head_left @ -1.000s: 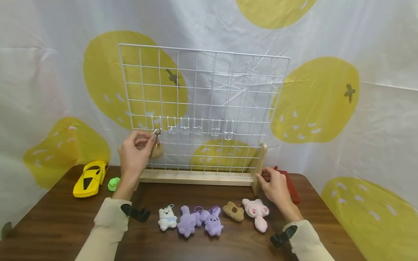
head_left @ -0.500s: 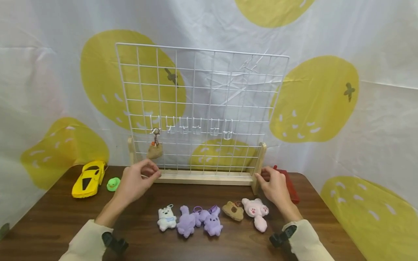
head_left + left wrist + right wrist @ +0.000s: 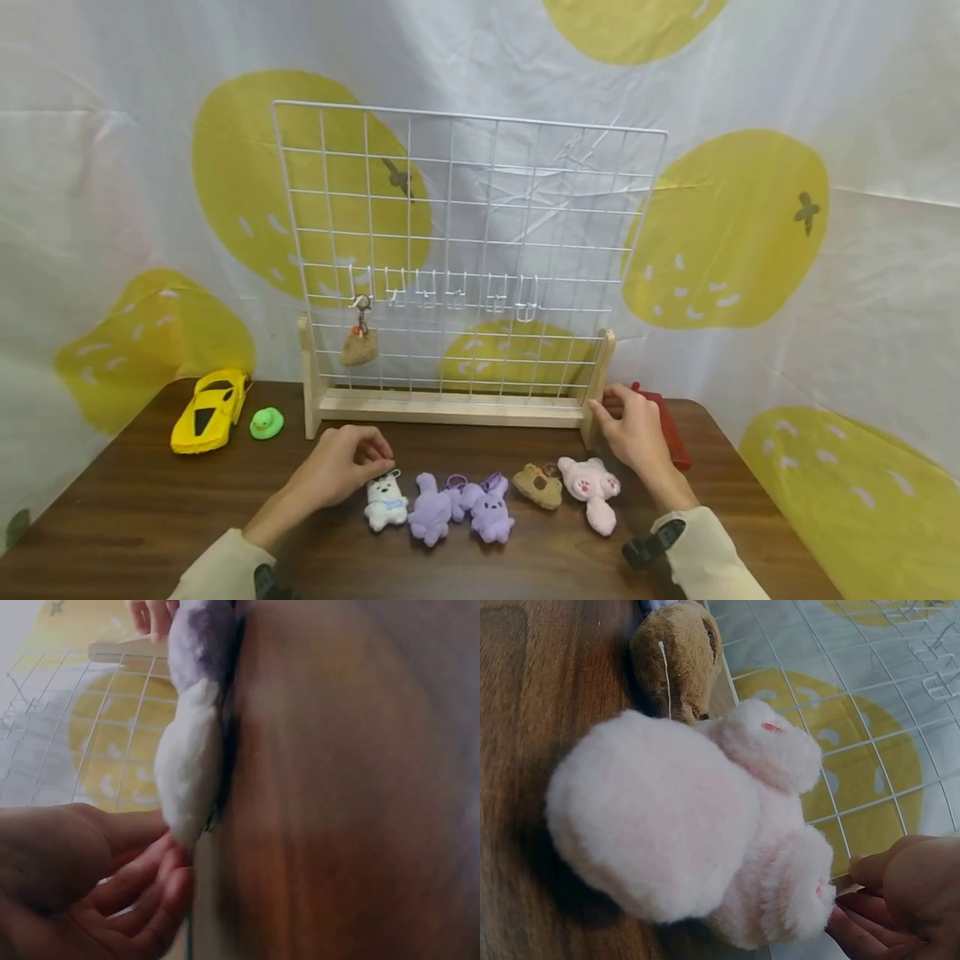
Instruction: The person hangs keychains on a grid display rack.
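My left hand is at the top of a small white bear plush keychain on the table. In the left wrist view its thumb and fingertips meet the end of the white plush; whether they pinch it is unclear. My right hand grips the right wooden post of a white wire grid rack, thumb on the wood in the right wrist view. Several white hooks line the grid. On the leftmost one hangs a brown plush keychain.
Right of the white bear lie purple bunny plushes, a brown plush and a pink plush. A yellow toy car and green toy duck stand at left. A red object sits behind my right hand.
My left hand has let go of the brown plush keychain, which now hangs on its hook, and has come down to the white bear plush. The right hand has stayed on the post.
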### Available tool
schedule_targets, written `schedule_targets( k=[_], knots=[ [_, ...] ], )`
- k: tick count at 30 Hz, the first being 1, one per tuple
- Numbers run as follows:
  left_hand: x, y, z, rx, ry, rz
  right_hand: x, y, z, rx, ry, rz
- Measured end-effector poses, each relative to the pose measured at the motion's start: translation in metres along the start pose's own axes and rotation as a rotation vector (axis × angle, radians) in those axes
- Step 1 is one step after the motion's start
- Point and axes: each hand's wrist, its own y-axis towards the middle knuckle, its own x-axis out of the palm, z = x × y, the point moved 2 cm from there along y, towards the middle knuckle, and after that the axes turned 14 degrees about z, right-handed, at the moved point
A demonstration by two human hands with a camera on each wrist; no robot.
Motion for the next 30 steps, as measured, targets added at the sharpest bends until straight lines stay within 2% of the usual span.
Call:
schedule_targets(
  k=[6,10,16,24,30],
  knots=[
    [-0.005,-0.001,-0.004,0.003,0.036,-0.103,-0.001,0.000,-0.001,0.002,-0.001,0.000],
    [-0.004,-0.002,-0.004,0.001,0.023,-0.128,-0.002,-0.001,-0.002,0.005,-0.001,0.001],
    [0.000,-0.004,0.000,-0.003,0.015,-0.110,-0.001,-0.001,-0.003,0.001,0.005,0.001],
    [0.002,-0.005,0.007,-0.030,0.048,-0.048,-0.002,0.000,-0.004,0.005,0.013,-0.001],
    [0.005,-0.009,0.012,-0.015,0.024,-0.057,-0.001,-0.002,-0.002,0.010,0.010,-0.003]
  ],
)
